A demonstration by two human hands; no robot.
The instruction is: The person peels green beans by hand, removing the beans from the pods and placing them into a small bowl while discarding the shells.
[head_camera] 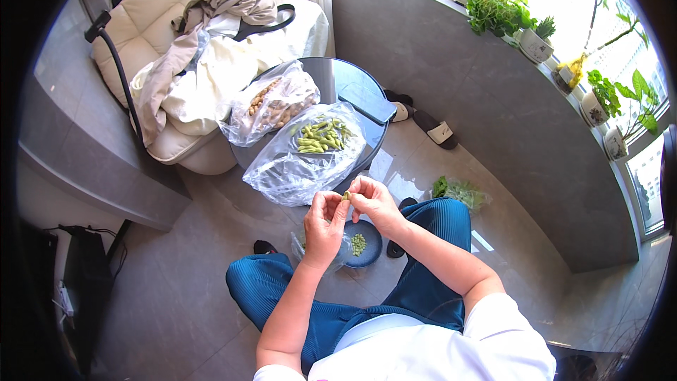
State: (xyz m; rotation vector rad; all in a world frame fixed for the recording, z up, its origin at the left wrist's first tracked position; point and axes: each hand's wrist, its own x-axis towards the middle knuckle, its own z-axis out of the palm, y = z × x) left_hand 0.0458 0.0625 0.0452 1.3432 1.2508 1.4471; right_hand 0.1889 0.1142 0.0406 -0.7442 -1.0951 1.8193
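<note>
Between my fingertips is a small green bean pod (346,196), pinched from both sides. My left hand (326,225) grips its left end, while my right hand (373,203) has thumb and fingertips on the other side. Below, on the floor between my feet, a round blue plate (373,256) holds a small heap of shelled green beans (358,245). A clear plastic bag (299,246) lies beside the plate, partly hidden by my left hand and forearm. Ahead on the round glass table, green pods (322,136) lie on an open plastic bag (285,172).
The dark glass table (322,71) also bears a bag of peanuts (275,103) and a smartphone (367,106). Bagged leafy greens (460,192) lie on the floor at right, with slippers (436,129) by the wall. A cushioned chair (140,21) holds clothes. Potted plants (537,45) line the windowsill.
</note>
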